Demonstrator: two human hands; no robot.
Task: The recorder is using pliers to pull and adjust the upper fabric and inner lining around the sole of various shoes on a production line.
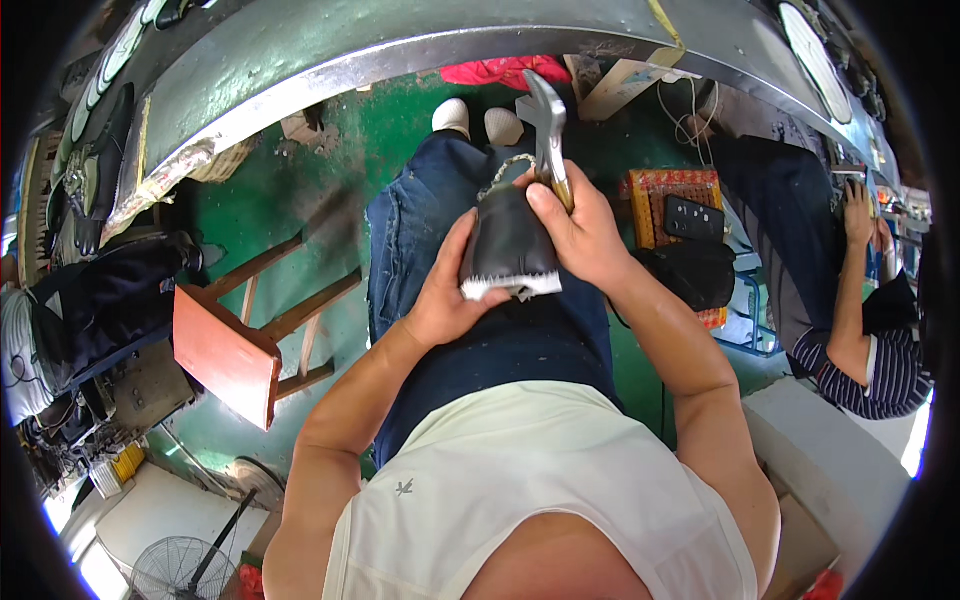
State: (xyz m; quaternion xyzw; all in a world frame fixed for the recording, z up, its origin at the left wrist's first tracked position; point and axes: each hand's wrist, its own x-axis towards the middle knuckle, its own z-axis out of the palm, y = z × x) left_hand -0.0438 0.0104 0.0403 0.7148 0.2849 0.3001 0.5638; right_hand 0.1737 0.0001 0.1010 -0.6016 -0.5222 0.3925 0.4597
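Grey metal-topped workbench with a curved-looking front edge [410,50]: spans the far side, above a green floor [350,130]. Co-worker in a dark-and-white striped top [890,378]: at the right. Reddish-brown wooden stool [228,345]: on the floor, left of the person's legs. Red-orange woven seat [650,190]: right of the legs, bearing a black fabric bag [700,278] and, just beyond it, a black rectangular device [693,218].

Rounded black leather-looking piece with a jagged white near edge [512,235]: held above the lap, between both hands. Left hand [447,295]: fingers together along its left side, thumb at the white edge. Steel-headed hammer [549,125]: head uppermost, handle gripped by the right hand [583,232], thumb across it; the remaining fingers are largely hidden. Pale braided strand [505,168]: at the piece's far end.
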